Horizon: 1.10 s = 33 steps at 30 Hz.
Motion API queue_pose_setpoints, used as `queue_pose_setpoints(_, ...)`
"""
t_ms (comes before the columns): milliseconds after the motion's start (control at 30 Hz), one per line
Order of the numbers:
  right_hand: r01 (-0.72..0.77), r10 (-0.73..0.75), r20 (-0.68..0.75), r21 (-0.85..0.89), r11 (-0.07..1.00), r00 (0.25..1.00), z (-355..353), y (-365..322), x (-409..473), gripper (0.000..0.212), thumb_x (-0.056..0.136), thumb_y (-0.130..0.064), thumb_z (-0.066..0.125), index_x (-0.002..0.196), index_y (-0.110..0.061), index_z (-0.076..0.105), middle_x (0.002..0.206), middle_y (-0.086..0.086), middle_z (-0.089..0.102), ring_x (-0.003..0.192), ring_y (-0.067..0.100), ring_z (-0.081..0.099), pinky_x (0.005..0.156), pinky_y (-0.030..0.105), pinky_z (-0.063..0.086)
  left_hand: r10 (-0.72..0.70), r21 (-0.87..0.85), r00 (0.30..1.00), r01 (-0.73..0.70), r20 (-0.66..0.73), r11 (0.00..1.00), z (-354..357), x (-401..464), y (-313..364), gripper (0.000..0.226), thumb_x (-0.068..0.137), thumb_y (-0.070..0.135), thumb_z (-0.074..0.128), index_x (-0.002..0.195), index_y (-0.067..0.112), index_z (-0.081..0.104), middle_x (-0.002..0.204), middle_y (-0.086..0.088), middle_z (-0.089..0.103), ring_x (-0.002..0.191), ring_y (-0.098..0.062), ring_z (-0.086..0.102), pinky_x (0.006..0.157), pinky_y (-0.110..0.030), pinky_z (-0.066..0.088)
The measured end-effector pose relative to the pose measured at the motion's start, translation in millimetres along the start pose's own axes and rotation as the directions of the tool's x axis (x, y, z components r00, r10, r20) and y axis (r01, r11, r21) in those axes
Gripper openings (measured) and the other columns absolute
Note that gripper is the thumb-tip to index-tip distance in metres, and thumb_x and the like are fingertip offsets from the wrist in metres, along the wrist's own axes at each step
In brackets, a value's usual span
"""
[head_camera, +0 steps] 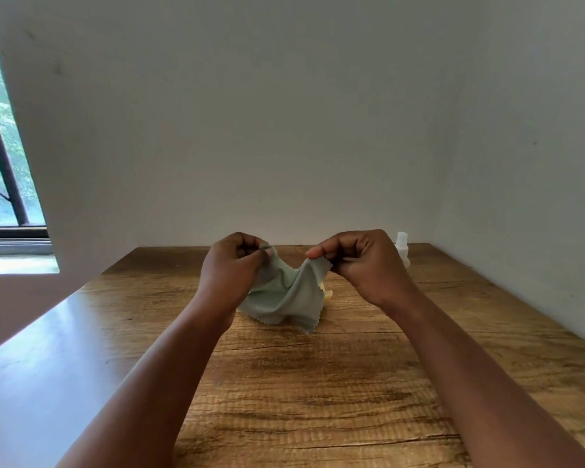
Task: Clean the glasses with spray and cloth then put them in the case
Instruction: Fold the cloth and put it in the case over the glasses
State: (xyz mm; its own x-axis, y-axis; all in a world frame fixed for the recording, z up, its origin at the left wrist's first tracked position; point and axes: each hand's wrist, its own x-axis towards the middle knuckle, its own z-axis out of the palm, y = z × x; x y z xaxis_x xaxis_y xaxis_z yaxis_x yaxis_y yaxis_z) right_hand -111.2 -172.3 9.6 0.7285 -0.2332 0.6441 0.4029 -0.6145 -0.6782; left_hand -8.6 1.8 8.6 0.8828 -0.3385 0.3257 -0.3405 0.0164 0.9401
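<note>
A pale green cleaning cloth with zigzag edges hangs between my two hands above the wooden table. My left hand pinches its left top corner and my right hand pinches its right top corner. Its lower edge droops close to the tabletop. Behind my right hand a small white spray bottle stands upright near the back wall. A pale yellowish object peeks out behind the cloth; I cannot tell what it is. No glasses show in this view.
The table fits into a corner, with a wall along its back and another along its right side. A window with dark bars is at the far left. Glare lies on the table's left part.
</note>
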Motion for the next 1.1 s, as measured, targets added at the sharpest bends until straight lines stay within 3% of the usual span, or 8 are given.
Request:
queue_pose_setpoints(200,0.093,-0.096,0.034,0.076,0.993,0.995,5,3,-3,0.016,0.076,0.005,0.076,0.090,-0.002,0.076,0.091,0.000,0.077,0.088,0.010,0.073,0.076,0.019,0.056,0.057,0.025,0.997,-0.055,-0.044,0.998,-2,-1,0,0.021,0.089,0.003,0.064,0.077,0.020,0.063,0.080,-0.003,0.069,0.090,-0.027,0.067,0.084,-0.046,0.055)
queue_pose_setpoints(333,0.124,-0.130,0.030,0.147,0.981,0.991,4,0,-2,0.013,0.082,0.004,0.071,0.088,-0.006,0.074,0.090,0.005,0.075,0.090,0.017,0.072,0.080,0.027,0.058,0.102,0.198,0.992,-0.084,-0.079,0.977,-6,0,1,0.040,0.083,-0.009,0.050,0.064,0.020,0.069,0.080,0.001,0.070,0.087,-0.020,0.065,0.078,-0.037,0.055)
queue_pose_setpoints(467,0.110,-0.120,0.032,0.234,0.966,0.992,3,-5,1,0.009,0.082,0.002,0.070,0.091,0.004,0.071,0.103,0.012,0.071,0.098,0.020,0.068,0.082,0.032,0.058,0.087,0.303,0.996,-0.080,-0.010,0.950,0,-2,0,0.041,0.085,-0.010,0.049,0.073,0.021,0.073,0.086,0.006,0.070,0.088,-0.010,0.063,0.071,-0.020,0.050)
queue_pose_setpoints(633,0.011,-0.079,0.135,0.448,0.894,0.988,10,-17,-6,0.009,0.084,-0.006,0.066,0.087,0.002,0.064,0.097,0.032,0.067,0.090,0.025,0.067,0.081,0.024,0.054,0.050,0.177,0.994,-0.067,0.100,0.982,0,-4,-3,0.028,0.091,0.000,0.055,0.088,0.019,0.076,0.091,0.001,0.073,0.092,-0.016,0.067,0.079,-0.029,0.057)
queue_pose_setpoints(800,-0.002,-0.049,0.158,0.310,0.951,0.986,12,-14,-5,0.013,0.090,-0.007,0.065,0.086,0.005,0.064,0.076,-0.007,0.068,0.075,0.005,0.064,0.068,0.019,0.051,0.023,-0.002,0.982,-0.023,0.186,1.000,1,-9,4,0.014,0.093,0.006,0.061,0.096,0.009,0.074,0.092,-0.008,0.075,0.088,-0.018,0.070,0.076,-0.029,0.059)
queue_pose_setpoints(900,0.030,-0.041,0.107,0.103,0.994,0.993,14,-9,-5,0.017,0.087,-0.021,0.072,0.083,-0.005,0.068,0.080,-0.002,0.070,0.077,0.014,0.065,0.069,0.028,0.053,-0.009,-0.110,0.970,0.037,0.243,0.993,1,-11,6,0.015,0.093,0.009,0.062,0.102,0.002,0.071,0.096,-0.016,0.074,0.089,-0.023,0.071,0.075,-0.030,0.060)
queue_pose_setpoints(1000,0.024,-0.026,0.090,0.019,1.000,0.996,16,-5,-7,0.016,0.083,-0.023,0.076,0.083,-0.007,0.071,0.079,-0.005,0.072,0.076,0.009,0.067,0.068,0.022,0.053,-0.009,-0.129,0.966,0.044,0.258,0.991,1,-11,6,0.018,0.090,0.010,0.065,0.107,0.005,0.068,0.095,-0.017,0.074,0.088,-0.025,0.072,0.070,-0.030,0.059)
queue_pose_setpoints(1100,0.023,-0.020,0.069,-0.040,0.999,0.997,16,-3,-7,0.016,0.082,-0.024,0.077,0.084,-0.009,0.072,0.081,-0.003,0.073,0.079,0.013,0.067,0.069,0.023,0.054,0.003,-0.146,0.966,0.036,0.258,0.989,2,-11,6,0.018,0.091,0.011,0.065,0.109,0.009,0.067,0.095,-0.018,0.073,0.087,-0.026,0.070,0.076,-0.036,0.060)
